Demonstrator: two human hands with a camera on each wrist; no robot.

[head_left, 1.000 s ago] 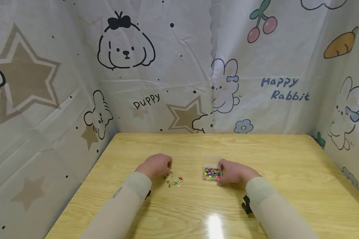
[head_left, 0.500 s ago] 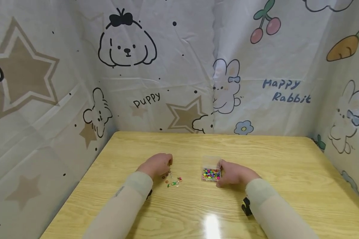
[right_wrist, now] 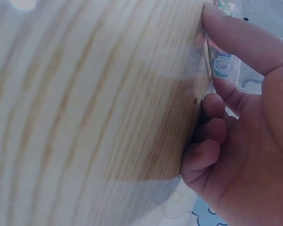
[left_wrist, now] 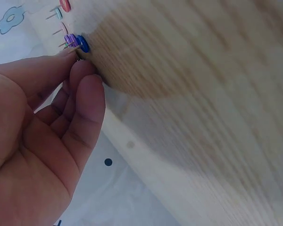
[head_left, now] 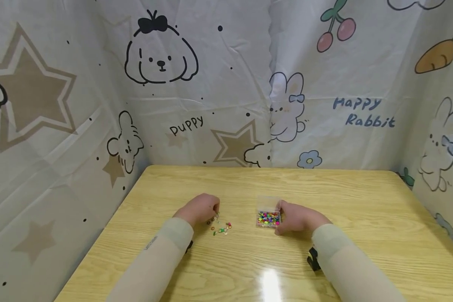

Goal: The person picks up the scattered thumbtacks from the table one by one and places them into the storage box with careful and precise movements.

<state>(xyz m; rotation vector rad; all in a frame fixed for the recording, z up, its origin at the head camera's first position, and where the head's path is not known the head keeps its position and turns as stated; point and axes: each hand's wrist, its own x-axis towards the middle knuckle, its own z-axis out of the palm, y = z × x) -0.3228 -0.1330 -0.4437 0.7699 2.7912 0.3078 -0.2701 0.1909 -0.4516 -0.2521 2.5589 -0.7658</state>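
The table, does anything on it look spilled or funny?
Yes: tacks lie loose on the table beside the left hand, some pointing up, outside the open box of colorful pieces. That looks odd, but I can't tell if they spilled.

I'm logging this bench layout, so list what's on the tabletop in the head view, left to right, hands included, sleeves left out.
Left hand → rightmost loose tacks → open clear box → right hand.

Yellow wood-grain table [head_left: 219,268], a small clear box [head_left: 268,204] standing open, loose coloured thumbtacks [head_left: 222,230] scattered to its left
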